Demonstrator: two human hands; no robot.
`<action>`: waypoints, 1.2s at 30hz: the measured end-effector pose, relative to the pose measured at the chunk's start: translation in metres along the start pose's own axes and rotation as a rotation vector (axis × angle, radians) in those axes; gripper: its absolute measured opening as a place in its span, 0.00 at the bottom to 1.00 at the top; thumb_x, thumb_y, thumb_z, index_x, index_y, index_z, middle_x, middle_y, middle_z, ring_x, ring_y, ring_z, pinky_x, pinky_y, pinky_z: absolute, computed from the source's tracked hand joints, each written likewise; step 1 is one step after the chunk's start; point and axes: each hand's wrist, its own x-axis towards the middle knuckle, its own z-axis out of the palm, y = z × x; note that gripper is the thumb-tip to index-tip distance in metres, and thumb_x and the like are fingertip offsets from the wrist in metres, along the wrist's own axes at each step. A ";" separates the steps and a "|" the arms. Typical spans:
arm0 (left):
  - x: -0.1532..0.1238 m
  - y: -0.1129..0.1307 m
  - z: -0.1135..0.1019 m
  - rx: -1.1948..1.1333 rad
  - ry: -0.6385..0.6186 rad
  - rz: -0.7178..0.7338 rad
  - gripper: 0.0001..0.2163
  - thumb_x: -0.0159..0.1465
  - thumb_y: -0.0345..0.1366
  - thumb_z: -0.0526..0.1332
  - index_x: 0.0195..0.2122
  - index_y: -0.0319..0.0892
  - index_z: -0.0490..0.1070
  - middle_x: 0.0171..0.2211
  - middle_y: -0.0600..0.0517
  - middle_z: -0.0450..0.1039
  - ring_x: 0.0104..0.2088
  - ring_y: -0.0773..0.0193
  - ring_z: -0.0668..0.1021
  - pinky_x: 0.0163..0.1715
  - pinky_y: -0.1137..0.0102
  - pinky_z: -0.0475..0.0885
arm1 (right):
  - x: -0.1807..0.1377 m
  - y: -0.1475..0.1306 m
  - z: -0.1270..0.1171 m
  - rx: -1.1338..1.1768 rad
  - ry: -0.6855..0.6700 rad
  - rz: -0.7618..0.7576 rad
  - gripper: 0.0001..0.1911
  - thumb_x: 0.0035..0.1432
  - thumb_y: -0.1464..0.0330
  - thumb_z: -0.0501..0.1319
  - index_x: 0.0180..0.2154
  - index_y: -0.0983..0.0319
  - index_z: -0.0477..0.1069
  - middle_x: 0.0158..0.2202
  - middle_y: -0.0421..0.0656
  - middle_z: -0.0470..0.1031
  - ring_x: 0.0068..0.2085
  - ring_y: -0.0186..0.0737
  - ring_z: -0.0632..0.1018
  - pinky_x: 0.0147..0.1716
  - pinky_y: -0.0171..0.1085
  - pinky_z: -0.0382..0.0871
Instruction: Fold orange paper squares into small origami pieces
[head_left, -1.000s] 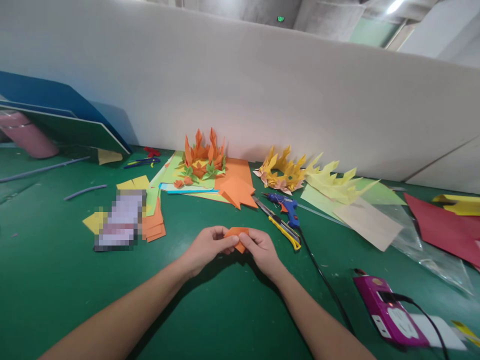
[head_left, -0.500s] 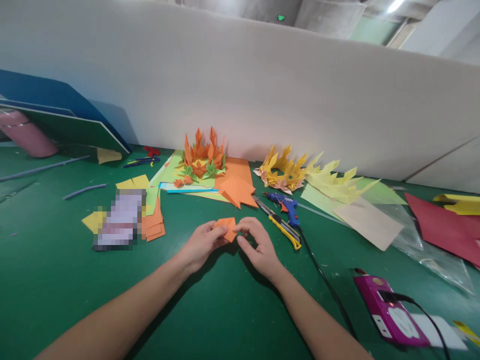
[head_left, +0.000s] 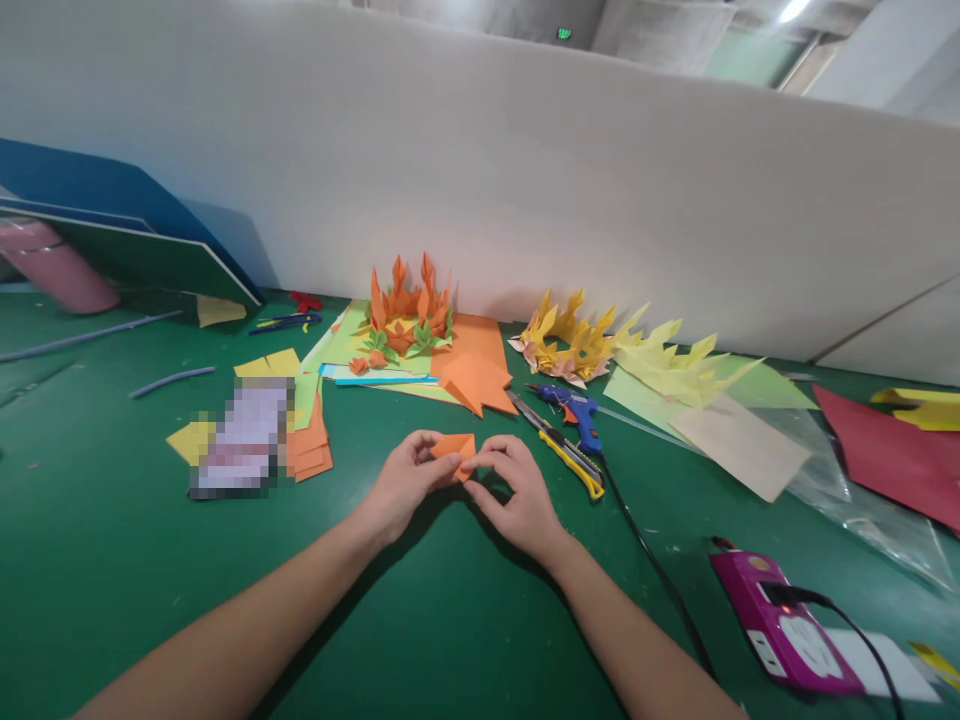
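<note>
A small piece of folded orange paper (head_left: 456, 444) is held up over the green table, a crease showing across its face. My left hand (head_left: 405, 485) grips its left side, thumb on the front and the other fingers behind. At the lower right edge, my right hand (head_left: 521, 495) pinches the paper between index finger and thumb. Both hands partly cover the paper's lower part. Behind them lies an orange star-shaped paper piece (head_left: 478, 380) on other sheets, near an orange and green paper crown (head_left: 409, 305).
Right of my hands lie a yellow utility knife (head_left: 570, 465) and a blue glue gun (head_left: 577, 412), its cord running to a magenta power strip (head_left: 787, 625). A phone (head_left: 244, 440) and paper squares (head_left: 309, 460) lie left. A yellow paper crown (head_left: 566, 335) stands at the back.
My right index finger and thumb have come in onto the paper's lower right edge. The paper has turned slightly in my left hand and its crease shows more.
</note>
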 end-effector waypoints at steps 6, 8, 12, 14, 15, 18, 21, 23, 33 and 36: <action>0.001 -0.001 0.001 0.010 0.028 0.125 0.21 0.45 0.39 0.69 0.33 0.44 0.57 0.20 0.61 0.70 0.23 0.71 0.74 0.30 0.73 0.72 | 0.001 0.003 0.002 -0.011 0.025 0.018 0.03 0.54 0.72 0.61 0.33 0.60 0.72 0.33 0.43 0.68 0.37 0.41 0.71 0.38 0.40 0.66; 0.003 -0.002 0.000 0.030 0.014 0.155 0.18 0.46 0.39 0.68 0.31 0.44 0.58 0.20 0.62 0.69 0.23 0.71 0.74 0.30 0.73 0.72 | 0.001 0.004 0.002 -0.013 0.037 0.030 0.03 0.54 0.71 0.61 0.32 0.60 0.72 0.32 0.43 0.68 0.37 0.41 0.72 0.38 0.40 0.66; 0.005 -0.003 -0.003 0.171 0.001 0.233 0.10 0.47 0.38 0.66 0.27 0.40 0.68 0.23 0.58 0.72 0.22 0.72 0.73 0.29 0.73 0.70 | 0.001 0.005 0.003 0.007 0.029 0.029 0.02 0.54 0.71 0.61 0.32 0.59 0.72 0.31 0.42 0.70 0.36 0.41 0.72 0.37 0.40 0.66; 0.005 -0.004 -0.004 0.243 0.012 0.241 0.09 0.48 0.38 0.66 0.28 0.39 0.74 0.29 0.53 0.76 0.25 0.69 0.74 0.31 0.71 0.70 | 0.001 0.005 0.002 0.021 0.013 0.015 0.02 0.54 0.71 0.62 0.33 0.59 0.71 0.31 0.42 0.72 0.36 0.41 0.72 0.37 0.40 0.66; 0.005 -0.005 -0.005 0.262 0.020 0.232 0.10 0.48 0.39 0.66 0.30 0.39 0.75 0.32 0.50 0.78 0.27 0.67 0.75 0.33 0.69 0.71 | 0.001 0.005 0.002 0.021 0.007 0.008 0.03 0.54 0.71 0.62 0.33 0.59 0.71 0.31 0.42 0.73 0.36 0.41 0.72 0.37 0.40 0.66; 0.005 -0.005 -0.005 0.251 0.037 0.191 0.13 0.47 0.39 0.66 0.32 0.39 0.78 0.38 0.46 0.79 0.36 0.61 0.77 0.40 0.66 0.71 | 0.001 0.006 0.002 -0.014 0.013 0.004 0.04 0.54 0.71 0.62 0.34 0.58 0.71 0.31 0.42 0.73 0.36 0.41 0.72 0.37 0.40 0.66; 0.006 -0.004 -0.004 0.203 0.031 0.133 0.13 0.45 0.39 0.67 0.32 0.38 0.78 0.38 0.45 0.79 0.38 0.58 0.78 0.43 0.64 0.71 | 0.000 0.007 0.003 -0.049 0.029 0.014 0.03 0.54 0.70 0.63 0.33 0.58 0.73 0.31 0.42 0.72 0.35 0.41 0.72 0.36 0.40 0.66; 0.006 -0.004 -0.004 0.213 0.035 0.111 0.13 0.45 0.38 0.67 0.31 0.38 0.78 0.37 0.46 0.80 0.37 0.58 0.78 0.42 0.64 0.71 | 0.000 0.007 0.003 -0.043 0.029 0.019 0.02 0.53 0.69 0.63 0.32 0.59 0.73 0.31 0.42 0.71 0.35 0.41 0.72 0.36 0.40 0.66; 0.004 -0.001 -0.003 0.364 0.054 0.151 0.08 0.49 0.34 0.62 0.30 0.40 0.77 0.36 0.48 0.80 0.35 0.61 0.78 0.39 0.67 0.72 | 0.001 0.005 0.002 0.027 0.026 0.046 0.04 0.54 0.70 0.61 0.29 0.60 0.74 0.28 0.41 0.72 0.32 0.38 0.72 0.34 0.39 0.66; 0.002 0.001 -0.001 0.404 0.054 0.183 0.07 0.50 0.32 0.62 0.29 0.40 0.77 0.35 0.48 0.80 0.36 0.61 0.79 0.39 0.67 0.72 | 0.002 0.004 0.002 0.067 0.021 0.086 0.05 0.54 0.70 0.61 0.27 0.60 0.73 0.27 0.41 0.71 0.31 0.38 0.72 0.33 0.38 0.67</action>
